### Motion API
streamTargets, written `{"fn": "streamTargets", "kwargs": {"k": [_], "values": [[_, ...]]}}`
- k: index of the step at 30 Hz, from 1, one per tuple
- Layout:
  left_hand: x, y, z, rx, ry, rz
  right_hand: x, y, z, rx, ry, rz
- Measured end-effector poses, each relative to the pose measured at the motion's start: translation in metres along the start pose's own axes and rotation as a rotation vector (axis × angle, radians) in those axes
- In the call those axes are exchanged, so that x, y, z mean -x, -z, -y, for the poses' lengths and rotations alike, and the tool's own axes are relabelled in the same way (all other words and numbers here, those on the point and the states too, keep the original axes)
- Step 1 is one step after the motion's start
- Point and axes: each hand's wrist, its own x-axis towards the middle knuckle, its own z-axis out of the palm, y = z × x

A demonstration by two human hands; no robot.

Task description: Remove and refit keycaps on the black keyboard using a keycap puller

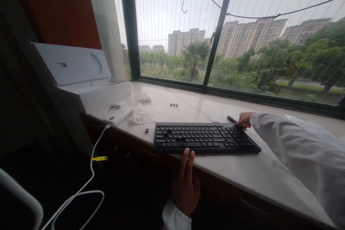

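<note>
A black keyboard [202, 137] lies on a pale marble windowsill [242, 169]. My left hand [185, 183] reaches up from below, its fingers stretched out together and touching the keyboard's front edge. My right hand [244, 118], in a white sleeve, rests at the keyboard's far right corner with its fingers curled; a small dark object [231, 119] lies just beside it, and I cannot make out whether the fingers hold anything.
An open white box [88, 79] stands at the sill's left end. Next to it lie a white power bank [118, 115] with a white cable [88, 183], crumpled white plastic [140, 114], and small dark parts [174, 105]. The window is behind.
</note>
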Motion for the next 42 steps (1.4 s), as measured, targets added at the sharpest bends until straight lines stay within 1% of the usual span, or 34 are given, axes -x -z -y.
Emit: {"fn": "streamTargets", "kwargs": {"k": [3,7,9,11,12,14,16,17,20,22,23,25,26,29,32,34,36,39,42], "values": [[0.001,0.002,-0.002,0.009,0.011,0.014,-0.002,0.011,0.003,-0.031,-0.045,0.152],[0.002,0.001,-0.003,-0.010,0.008,0.013,-0.013,0.034,0.012,-0.152,-0.047,0.255],[0.002,-0.002,-0.003,-0.031,0.016,0.000,-0.015,0.041,0.023,-0.235,-0.008,0.281],[0.002,-0.006,-0.003,-0.054,0.048,-0.018,-0.011,0.042,0.039,-0.344,0.084,0.298],[0.002,-0.008,-0.003,-0.064,0.064,-0.028,-0.007,0.040,0.050,-0.409,0.147,0.307],[0.003,-0.011,-0.004,-0.077,0.081,-0.051,0.005,0.033,0.076,-0.609,0.335,0.333],[0.003,-0.012,-0.004,-0.085,0.067,-0.075,0.019,0.021,0.106,-0.749,0.447,0.325],[0.003,-0.012,-0.004,-0.091,0.058,-0.090,0.026,0.015,0.121,-0.823,0.467,0.327],[0.002,-0.012,-0.005,-0.114,0.045,-0.137,0.049,-0.006,0.161,-0.942,0.525,0.468],[0.002,-0.013,-0.005,-0.124,0.042,-0.153,0.063,-0.019,0.179,-1.031,0.547,0.532],[0.002,-0.013,-0.004,-0.125,0.038,-0.156,0.070,-0.026,0.185,-1.088,0.556,0.543],[0.003,-0.014,-0.004,-0.127,0.024,-0.160,0.080,-0.039,0.191,-1.152,0.577,0.572],[0.003,-0.015,-0.004,-0.129,0.016,-0.164,0.084,-0.045,0.191,-1.148,0.589,0.585],[0.003,-0.015,-0.006,-0.135,0.011,-0.163,0.090,-0.058,0.186,-1.063,0.678,0.657],[0.003,-0.015,-0.008,-0.128,0.033,-0.150,0.089,-0.064,0.178,-0.966,0.768,0.736],[0.003,-0.015,-0.010,-0.128,0.038,-0.149,0.087,-0.067,0.174,-0.926,0.807,0.758],[0.003,-0.016,-0.011,-0.129,0.046,-0.148,0.087,-0.072,0.172,-0.908,0.855,0.717],[0.002,-0.016,-0.012,-0.111,0.070,-0.140,0.091,-0.079,0.172,-0.861,0.914,0.587],[0.002,-0.016,-0.014,-0.093,0.084,-0.140,0.096,-0.084,0.173,-0.763,0.932,0.472]]}}
